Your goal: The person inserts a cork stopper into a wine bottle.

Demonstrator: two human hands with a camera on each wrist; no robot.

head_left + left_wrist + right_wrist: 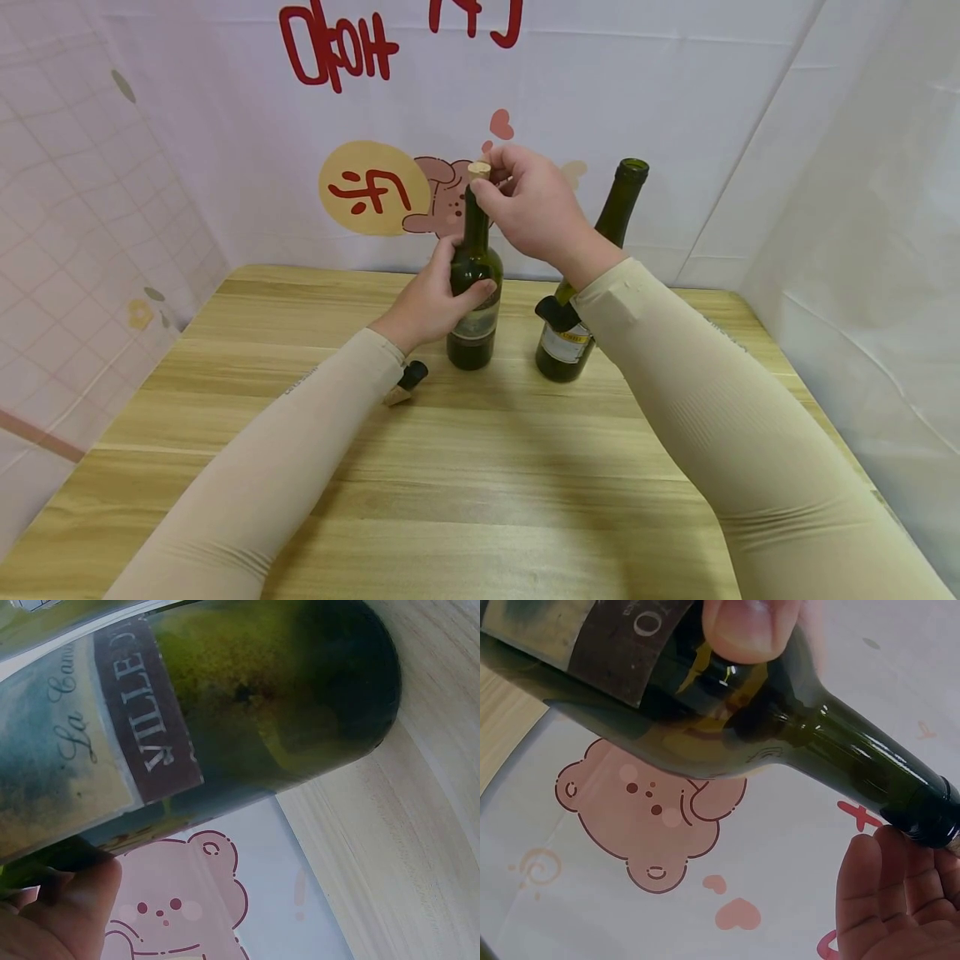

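A dark green wine bottle stands upright on the table, a pale cork in its mouth. My left hand grips the bottle at its shoulder, thumb across the front. The bottle's label and rounded base fill much of the left wrist view. At the top, my right hand pinches the cork between thumb and fingers. In the right wrist view, the other fingers extend beside the bottle's neck, and only a sliver of cork shows at the edge.
Right of the gripped bottle stands a second green bottle with an uncorked mouth; my right forearm partly hides it. A small black piece shows beside my left wrist. The wooden table ends at a printed white cloth backdrop.
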